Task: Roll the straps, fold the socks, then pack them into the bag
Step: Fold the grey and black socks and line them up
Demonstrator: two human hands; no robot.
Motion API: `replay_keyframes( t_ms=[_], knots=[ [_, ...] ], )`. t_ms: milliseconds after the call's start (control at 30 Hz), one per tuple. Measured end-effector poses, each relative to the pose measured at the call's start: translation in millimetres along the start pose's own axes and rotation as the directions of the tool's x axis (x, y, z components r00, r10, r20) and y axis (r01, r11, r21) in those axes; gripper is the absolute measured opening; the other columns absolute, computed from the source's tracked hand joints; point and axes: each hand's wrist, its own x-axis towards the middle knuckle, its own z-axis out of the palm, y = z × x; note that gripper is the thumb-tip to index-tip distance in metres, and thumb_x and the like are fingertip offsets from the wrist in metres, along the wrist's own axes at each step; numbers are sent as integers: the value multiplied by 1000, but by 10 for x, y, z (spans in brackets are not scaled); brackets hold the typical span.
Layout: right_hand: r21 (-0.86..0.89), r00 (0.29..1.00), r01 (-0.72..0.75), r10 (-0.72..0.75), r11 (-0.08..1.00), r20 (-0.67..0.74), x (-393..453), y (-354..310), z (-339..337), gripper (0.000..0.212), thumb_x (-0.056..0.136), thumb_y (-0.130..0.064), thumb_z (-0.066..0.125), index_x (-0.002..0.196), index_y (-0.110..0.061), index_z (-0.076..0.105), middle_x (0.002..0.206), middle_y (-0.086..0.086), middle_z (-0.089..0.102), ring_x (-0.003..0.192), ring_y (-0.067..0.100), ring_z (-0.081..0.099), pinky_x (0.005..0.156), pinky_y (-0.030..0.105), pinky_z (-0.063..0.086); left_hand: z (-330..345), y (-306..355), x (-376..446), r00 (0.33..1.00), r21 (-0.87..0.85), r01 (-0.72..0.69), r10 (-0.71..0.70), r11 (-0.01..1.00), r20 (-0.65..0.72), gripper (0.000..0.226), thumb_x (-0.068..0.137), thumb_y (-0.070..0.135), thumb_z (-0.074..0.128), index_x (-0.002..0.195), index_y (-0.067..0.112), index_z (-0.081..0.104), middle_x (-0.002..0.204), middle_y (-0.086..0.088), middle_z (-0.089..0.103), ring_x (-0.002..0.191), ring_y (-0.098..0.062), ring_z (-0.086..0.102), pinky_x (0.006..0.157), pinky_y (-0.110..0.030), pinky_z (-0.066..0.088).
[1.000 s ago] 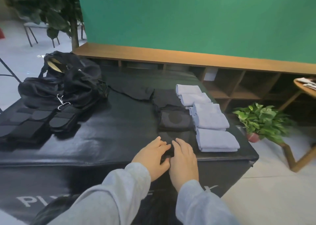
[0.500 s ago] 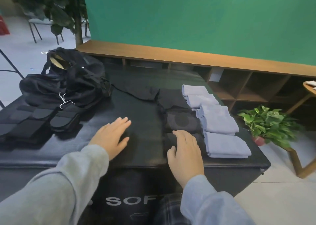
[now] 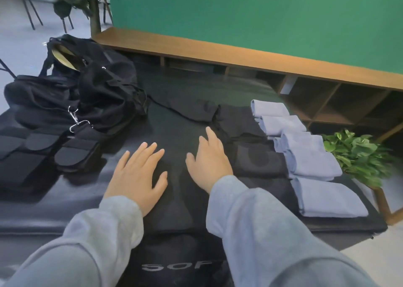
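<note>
Left hand [image 3: 137, 173] flat, fingers spread, on black padded table [image 3: 87, 201]. Right hand [image 3: 208, 160] open, fingers loosely spread, empty. Folded pale-blue socks [image 3: 309, 155] right; black fabric bag [image 3: 82, 90] far left; black straps [image 3: 43, 153] near left.

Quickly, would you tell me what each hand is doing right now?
Left hand: open, fingers spread, palm down on the black table, holding nothing.
Right hand: open, palm down beside the folded black items, holding nothing.
</note>
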Motion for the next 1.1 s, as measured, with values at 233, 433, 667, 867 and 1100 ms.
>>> replay_keyframes(
  t_ms=[233, 433, 667, 867, 1100],
  knots=[
    [3, 990, -127, 127, 992, -55, 383, -56, 460, 68, 100, -42, 28, 151, -6, 1, 158, 2, -14, 146, 18, -9, 118, 33, 2, 42, 2, -1, 999, 120, 43, -42, 992, -15, 60, 83, 45, 26, 129, 18, 54, 141, -1, 47, 137, -19, 33, 109, -39, 9],
    [35, 987, -98, 102, 995, -125, 762, -54, 495, 72, 97, -35, 37, 151, -9, -3, 159, 3, -10, 146, 20, -10, 117, 32, 3, 44, 2, 12, 999, 126, 45, -42, 991, -21, 56, 81, 39, 30, 124, 17, 58, 137, -3, 52, 132, -21, 41, 106, -41, 14],
    [-53, 973, -145, 133, 988, -191, 974, -38, 497, 58, 90, -37, 43, 137, -5, 33, 140, 10, 39, 136, 28, 24, 117, 47, 4, 26, 20, 12, 999, 134, 9, -3, 991, -41, 52, 79, 34, 32, 118, 17, 61, 131, -3, 57, 129, -23, 46, 105, -43, 19],
    [-187, 957, -70, 13, 980, -290, 875, -41, 525, 37, 86, -39, 44, 109, -11, 48, 120, 6, 44, 119, 28, 35, 114, 44, 12, 17, 31, 9, 999, 150, -8, 13, 989, -31, 52, 77, 32, 33, 117, 18, 62, 130, -2, 57, 129, -22, 46, 106, -44, 19],
    [-72, 991, -116, 110, 991, -78, 987, 26, 510, 79, 89, -47, 36, 152, -10, 6, 160, 3, 0, 146, 20, -5, 118, 42, -1, 19, 28, 10, 999, 136, -5, 10, 991, -32, 52, 76, 31, 32, 116, 18, 63, 127, -2, 60, 126, -22, 49, 104, -43, 20]
  ],
)
